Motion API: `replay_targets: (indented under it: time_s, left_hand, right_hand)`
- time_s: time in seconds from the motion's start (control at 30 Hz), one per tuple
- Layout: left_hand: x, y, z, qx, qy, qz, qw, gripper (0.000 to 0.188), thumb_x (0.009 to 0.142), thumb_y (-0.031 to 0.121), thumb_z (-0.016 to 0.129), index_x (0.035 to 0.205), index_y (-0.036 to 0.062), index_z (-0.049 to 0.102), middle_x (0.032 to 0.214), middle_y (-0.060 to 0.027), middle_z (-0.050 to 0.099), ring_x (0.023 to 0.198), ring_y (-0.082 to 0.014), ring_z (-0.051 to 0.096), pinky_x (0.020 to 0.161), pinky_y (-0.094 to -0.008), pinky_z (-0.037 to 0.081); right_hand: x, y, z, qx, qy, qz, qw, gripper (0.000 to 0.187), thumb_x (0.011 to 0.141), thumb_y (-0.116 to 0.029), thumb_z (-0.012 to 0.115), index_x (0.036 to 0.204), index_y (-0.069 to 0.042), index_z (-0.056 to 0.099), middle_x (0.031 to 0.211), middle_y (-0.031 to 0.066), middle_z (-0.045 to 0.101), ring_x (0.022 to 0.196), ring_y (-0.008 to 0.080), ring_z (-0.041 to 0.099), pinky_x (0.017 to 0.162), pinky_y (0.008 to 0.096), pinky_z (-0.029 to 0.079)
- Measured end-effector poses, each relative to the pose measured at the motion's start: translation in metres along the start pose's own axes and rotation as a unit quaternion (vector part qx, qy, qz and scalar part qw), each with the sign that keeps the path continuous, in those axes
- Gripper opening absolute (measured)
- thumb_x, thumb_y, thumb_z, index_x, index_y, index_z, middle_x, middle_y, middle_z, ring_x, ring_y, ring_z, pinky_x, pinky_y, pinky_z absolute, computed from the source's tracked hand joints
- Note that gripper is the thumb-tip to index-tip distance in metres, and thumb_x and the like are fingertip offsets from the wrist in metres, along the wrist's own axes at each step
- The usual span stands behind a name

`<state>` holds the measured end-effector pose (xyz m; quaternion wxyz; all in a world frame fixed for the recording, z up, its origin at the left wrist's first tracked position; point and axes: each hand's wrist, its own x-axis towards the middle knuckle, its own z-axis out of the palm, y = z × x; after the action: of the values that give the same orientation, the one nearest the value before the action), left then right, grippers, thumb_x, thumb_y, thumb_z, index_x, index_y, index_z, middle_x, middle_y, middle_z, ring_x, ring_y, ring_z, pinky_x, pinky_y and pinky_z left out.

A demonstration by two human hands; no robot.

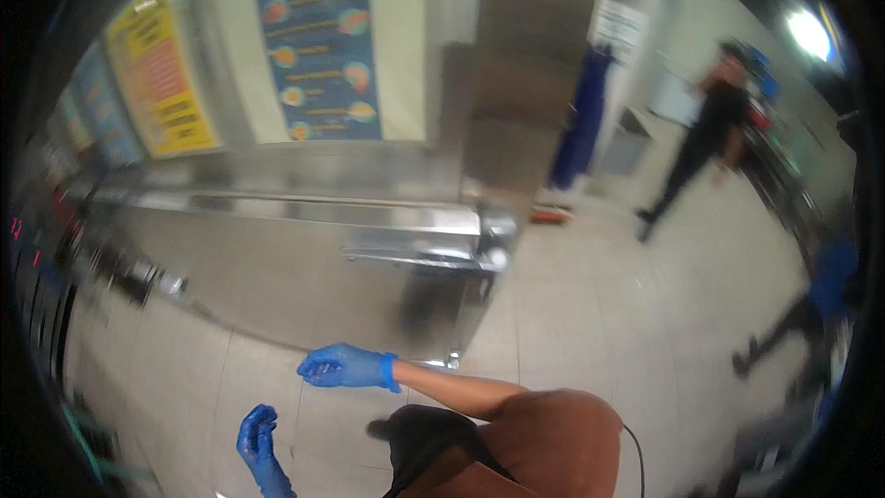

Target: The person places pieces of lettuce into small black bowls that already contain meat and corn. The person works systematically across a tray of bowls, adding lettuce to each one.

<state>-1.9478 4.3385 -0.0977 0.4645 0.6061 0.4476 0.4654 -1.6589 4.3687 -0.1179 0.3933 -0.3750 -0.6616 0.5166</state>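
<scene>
Both my hands wear blue gloves and hang over the tiled floor in front of a steel table. My left hand (261, 447) is at the lower left, fingers loosely bent, a small gap to the thumb, nothing seen in it. Farther up and right, my right hand (346, 367) reaches leftward from the bare forearm, fingers curled inward and closed, with no object showing. It is nearest the low front edge of the steel table (277, 254) and appears apart from it. Brown clothing and a dark apron (438, 447) cover my body.
A metal rail (295, 210) runs along the table, ending at a corner post. Posters (318, 46) hang on the wall behind. A dark blue cloth (583, 120) hangs by a doorway. One person (710, 124) walks at the far right; another (811, 304) is nearer, at the right rim.
</scene>
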Motion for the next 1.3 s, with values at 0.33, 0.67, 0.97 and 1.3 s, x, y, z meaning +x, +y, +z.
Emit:
replay_targets:
  time_s: [0.33,0.67,0.97,1.3]
  left_hand:
    - [0.131,-0.118,-0.13,-0.2,-0.166,-0.084,0.962,0.054,0.092,0.033,0.062,0.133,-0.0016,0.056,0.134,-0.018,0.059,0.121,-0.028,0.058,0.099,-0.0378,0.048]
    - [0.154,-0.074,-0.268,-0.151,-0.241,-0.033,0.958,0.066,0.09,0.042,0.064,0.139,0.0002,0.052,0.151,-0.0164,0.044,0.136,-0.0295,0.046,0.109,-0.042,0.041]
    - [0.121,-0.106,-0.353,-0.244,-0.423,-0.036,0.872,0.075,0.082,0.042,0.072,0.146,0.0113,0.048,0.158,-0.0105,0.033,0.138,-0.035,0.041,0.112,-0.0467,0.038]
    - [0.074,-0.043,-0.376,-0.221,-0.399,0.063,0.888,0.087,0.074,0.056,0.076,0.142,0.0088,0.053,0.156,-0.0155,0.036,0.138,-0.0369,0.041,0.112,-0.0497,0.035]
  right_hand:
    - [0.178,0.014,0.137,0.051,-0.001,-0.01,0.999,0.053,0.097,-0.028,0.064,0.144,-0.009,0.049,0.133,0.0116,0.058,0.121,0.0215,0.055,0.1,0.0367,0.048]
    - [0.276,-0.018,0.297,0.15,0.131,0.098,0.975,0.06,0.099,-0.028,0.06,0.153,-0.015,0.038,0.124,0.0074,0.057,0.114,0.0189,0.054,0.097,0.0355,0.049]
    - [0.286,-0.026,0.422,0.121,0.122,0.058,0.983,0.058,0.093,-0.01,0.058,0.148,-0.005,0.041,0.146,0.0168,0.047,0.136,0.0236,0.043,0.114,0.0367,0.035]
    - [0.266,-0.078,0.454,0.104,0.108,-0.006,0.989,0.06,0.089,-0.008,0.061,0.146,-0.005,0.043,0.144,0.0137,0.049,0.135,0.023,0.044,0.114,0.0358,0.034]
